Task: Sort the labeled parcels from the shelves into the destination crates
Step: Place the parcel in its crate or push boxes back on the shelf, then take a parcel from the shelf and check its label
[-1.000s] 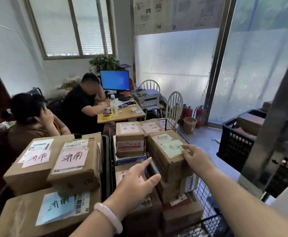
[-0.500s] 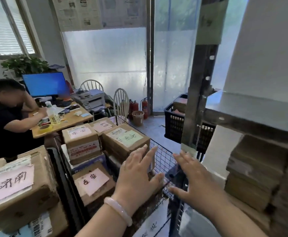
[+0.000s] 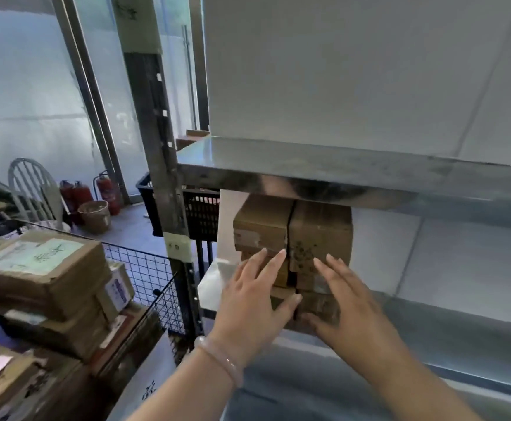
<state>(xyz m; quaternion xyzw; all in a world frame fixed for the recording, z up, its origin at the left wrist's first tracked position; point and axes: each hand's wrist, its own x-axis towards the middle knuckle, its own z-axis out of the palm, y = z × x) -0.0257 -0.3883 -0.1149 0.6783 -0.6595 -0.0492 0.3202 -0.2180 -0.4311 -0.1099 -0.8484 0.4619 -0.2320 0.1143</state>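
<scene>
Turned from wire crate to shelf; left hand and right hand, both spread and empty, now reaching stacked parcels for next pick.

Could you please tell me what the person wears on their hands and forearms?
No gloves or sleeves are visible. The left hand has a smooth, pale pink, rounded bangle at its wrist; the right hand shows no jewellery.
</scene>
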